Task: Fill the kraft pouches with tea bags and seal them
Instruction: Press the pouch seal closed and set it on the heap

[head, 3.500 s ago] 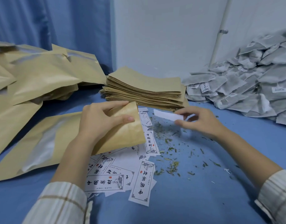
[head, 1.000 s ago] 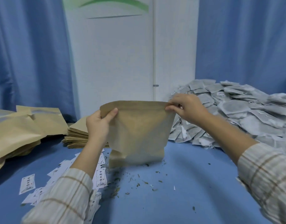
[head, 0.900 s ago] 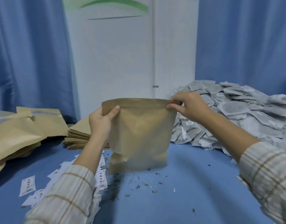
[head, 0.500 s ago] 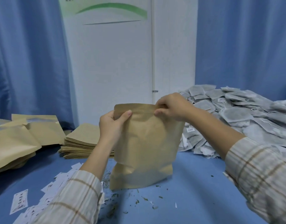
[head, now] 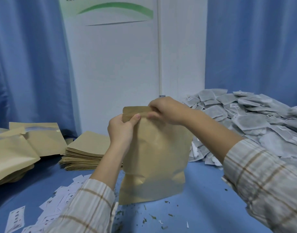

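Note:
A kraft pouch (head: 154, 158) stands upright on the blue table (head: 203, 214), its base bulging. My left hand (head: 121, 130) pinches the pouch's top strip at its left end, thumb on the front. My right hand (head: 166, 110) pinches the same top strip just to the right, close beside the left hand. A large heap of grey tea bags (head: 255, 125) lies at the right, behind my right forearm. The pouch's contents are hidden.
A flat stack of empty kraft pouches (head: 87, 152) lies behind my left arm. Larger kraft bags (head: 18, 148) are piled at the far left. Printed paper labels (head: 48, 209) are scattered near the front left. Loose tea crumbs (head: 152, 217) dot the table's front.
The pouch was lifted from lying flat and stood upright. My right hand has slid left along the top strip from the right corner, until it sits beside my left hand.

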